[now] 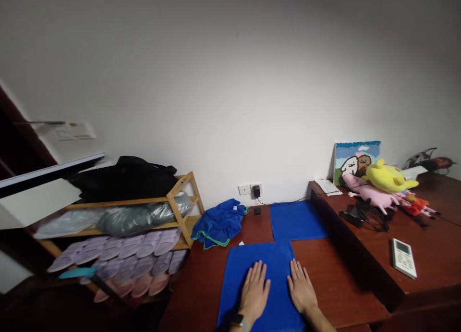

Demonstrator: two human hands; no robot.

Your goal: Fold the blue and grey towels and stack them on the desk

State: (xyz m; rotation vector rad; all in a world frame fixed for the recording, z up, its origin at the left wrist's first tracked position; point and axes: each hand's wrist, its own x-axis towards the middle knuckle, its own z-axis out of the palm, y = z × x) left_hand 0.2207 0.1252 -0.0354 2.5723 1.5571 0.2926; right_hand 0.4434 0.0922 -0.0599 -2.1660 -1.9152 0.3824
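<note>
Because both palms lie flat on the blue cloth, even pressure looks like the way to get it smooth: the left hand would do well to anchor the middle while the right hand, lying along the right edge, strokes outward without dragging the weave. The fingers of each hand are stretched out and lie near together, thumbs a little apart, clamped on nothing. The cloth is spread on the tabletop in front of the person, its near edge cut off by the frame. Its far right corner meets a second cloth, laid flat by the wall; whether they overlap or only touch, I cannot tell, so a forward push there could ruck both. A crumpled heap of blue fabric with green trim sits beyond the far left corner, and a white scrap is just at the back edge. Behind, a cable leads from the plug toward the toys. The raised side desk, bearing a remote, limits sweeping room rightward; leftward stands a shelf with slippers.
</note>
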